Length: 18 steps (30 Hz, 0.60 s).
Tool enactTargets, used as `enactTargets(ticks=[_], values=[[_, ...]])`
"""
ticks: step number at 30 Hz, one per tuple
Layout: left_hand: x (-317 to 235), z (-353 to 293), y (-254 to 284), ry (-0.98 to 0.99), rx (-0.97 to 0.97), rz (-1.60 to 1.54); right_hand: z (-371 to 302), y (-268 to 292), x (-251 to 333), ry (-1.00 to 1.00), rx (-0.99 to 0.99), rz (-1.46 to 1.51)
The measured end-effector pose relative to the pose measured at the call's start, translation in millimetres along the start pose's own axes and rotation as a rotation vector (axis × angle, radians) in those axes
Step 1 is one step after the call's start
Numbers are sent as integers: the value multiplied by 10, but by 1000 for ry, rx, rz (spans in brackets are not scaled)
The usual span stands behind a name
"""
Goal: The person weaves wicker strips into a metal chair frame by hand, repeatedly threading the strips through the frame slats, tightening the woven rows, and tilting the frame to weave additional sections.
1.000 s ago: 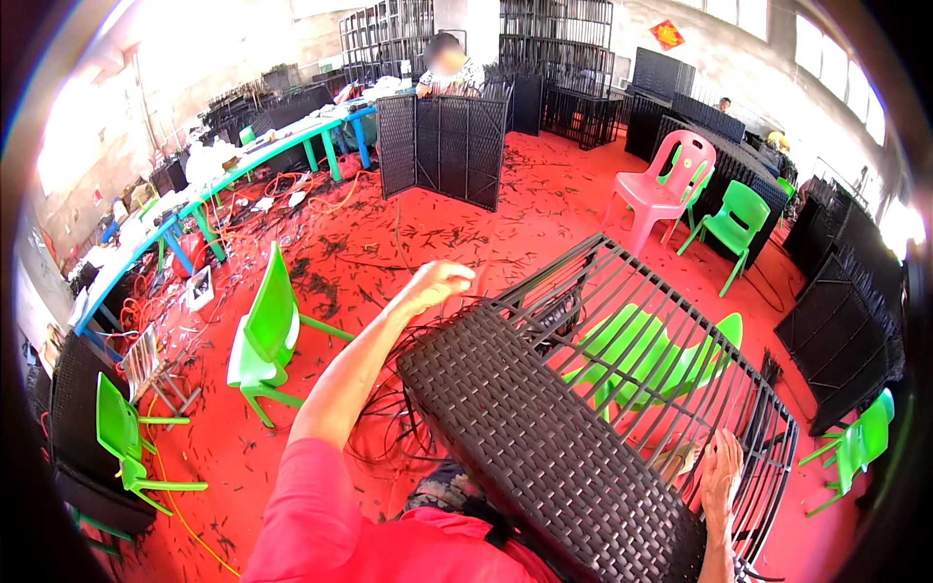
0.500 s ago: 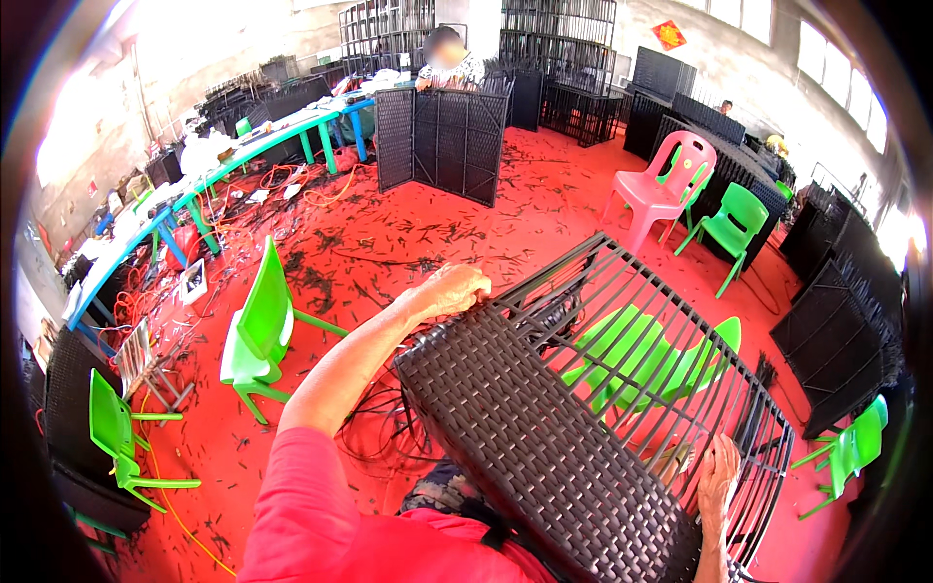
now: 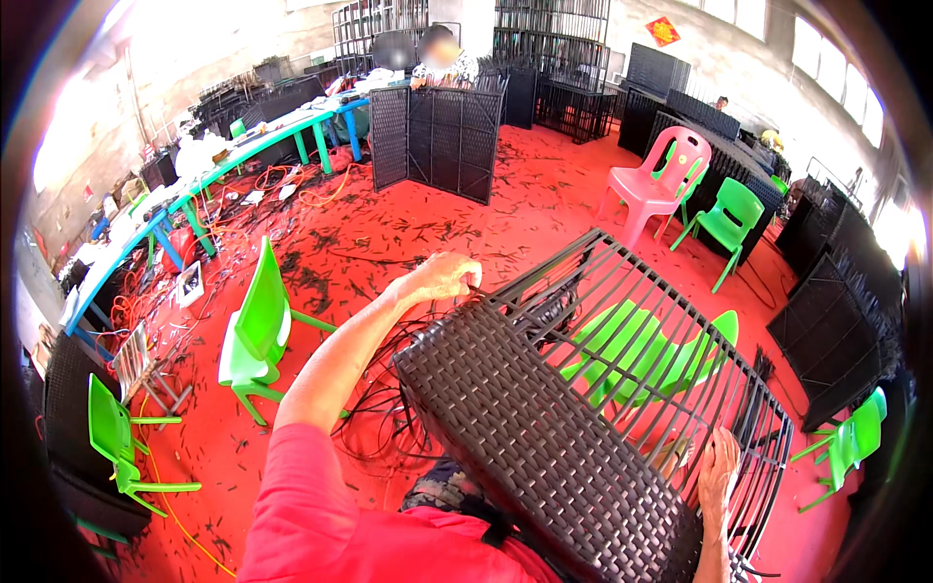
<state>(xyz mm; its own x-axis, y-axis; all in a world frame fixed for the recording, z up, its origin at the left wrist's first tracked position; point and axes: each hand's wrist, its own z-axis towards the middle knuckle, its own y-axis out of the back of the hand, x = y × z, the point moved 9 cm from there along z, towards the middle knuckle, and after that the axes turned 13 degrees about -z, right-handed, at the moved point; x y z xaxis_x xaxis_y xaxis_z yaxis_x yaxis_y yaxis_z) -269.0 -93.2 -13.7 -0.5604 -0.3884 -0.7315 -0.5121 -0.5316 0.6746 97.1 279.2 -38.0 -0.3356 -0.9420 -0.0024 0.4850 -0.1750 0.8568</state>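
Observation:
A black frame with slats (image 3: pixel 671 335) lies tilted across my lap, its near side covered in a woven black band (image 3: pixel 544 428). My left hand (image 3: pixel 442 278) is at the band's far left corner, fingers pinched on a thin black weaving strip (image 3: pixel 473 290), which the fingers partly hide. Over the slats at the band's right end rests my right hand (image 3: pixel 717 468), its fingers bent; what lies under them is hidden. Loose black strips (image 3: pixel 374 408) hang and coil beside the frame's left corner.
A green chair (image 3: pixel 260 321) stands to the left, and another green chair (image 3: pixel 641 355) shows beneath the slats. Black scraps litter the red floor (image 3: pixel 389 248). Ahead, a person (image 3: pixel 442 63) is behind a folded black woven panel (image 3: pixel 447 146). A pink chair (image 3: pixel 656 185) is farther right.
My left hand has shifted slightly up and left, off the frame's corner, and a bit of strip now shows at its fingertips. The right hand stays nearly in place.

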Motion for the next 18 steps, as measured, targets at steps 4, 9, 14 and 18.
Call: enactTargets(ticks=[4,9,14,18], values=[[-512,-125,53,-371,-303,429,-10,24,-18,-6,-10,7],[-300,-152,140,-196,-595,471,-2,33,7,7,-35,21],[314,-10,-219,242,-302,-624,-16,76,24,17,-69,3],[313,-10,-293,307,-326,-770,-14,31,-8,8,-58,21]])
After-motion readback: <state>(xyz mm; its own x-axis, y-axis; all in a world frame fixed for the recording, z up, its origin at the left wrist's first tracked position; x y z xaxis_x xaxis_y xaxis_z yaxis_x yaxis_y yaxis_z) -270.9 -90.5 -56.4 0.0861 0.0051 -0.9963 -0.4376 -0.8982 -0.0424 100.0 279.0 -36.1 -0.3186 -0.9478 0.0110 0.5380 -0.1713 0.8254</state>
